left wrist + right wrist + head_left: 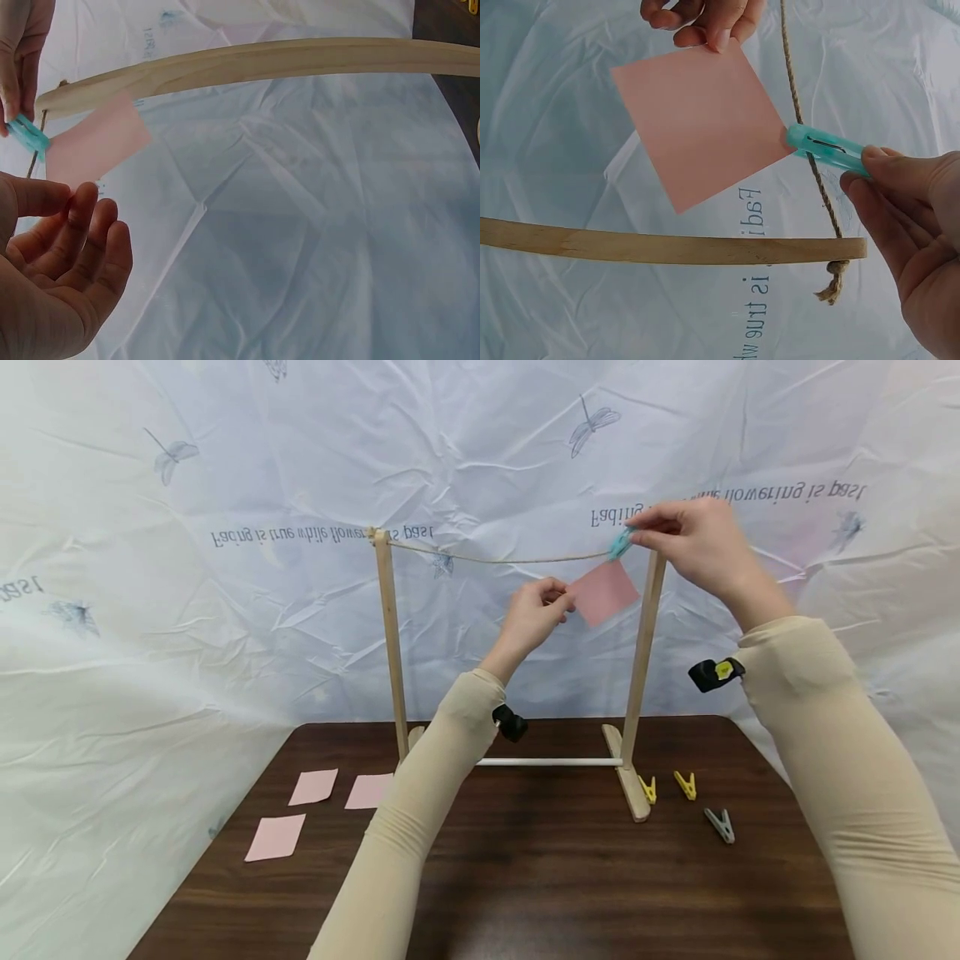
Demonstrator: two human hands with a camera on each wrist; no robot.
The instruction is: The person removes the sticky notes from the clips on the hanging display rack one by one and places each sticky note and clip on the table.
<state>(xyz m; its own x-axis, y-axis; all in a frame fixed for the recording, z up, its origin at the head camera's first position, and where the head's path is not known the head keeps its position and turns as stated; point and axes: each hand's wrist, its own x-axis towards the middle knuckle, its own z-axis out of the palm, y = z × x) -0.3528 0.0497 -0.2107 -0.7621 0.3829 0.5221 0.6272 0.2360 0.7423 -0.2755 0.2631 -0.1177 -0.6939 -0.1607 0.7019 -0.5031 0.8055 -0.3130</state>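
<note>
My right hand (701, 543) pinches the handle end of a teal clothespin (829, 148) between thumb and fingers. The clothespin's nose sits over the twine (510, 561) near the right post and overlaps one corner of a pink paper square (705, 124). With thumb and fingertip, my left hand (536, 610) pinches another corner of that square, to the left of the clothespin. The paper hangs tilted, a corner pointing down, just below the line. In the left wrist view, the left hand's (67, 262) other fingers are curled loosely beneath the paper.
Wooden posts (392, 643) hold the twine, with a white bar (551, 762) low between them. Three pink squares (276, 837) lie on the left of the dark table (570, 877). Two yellow clothespins (686, 785) and a grey clothespin (721, 825) lie by the right foot. Printed sheeting hangs behind.
</note>
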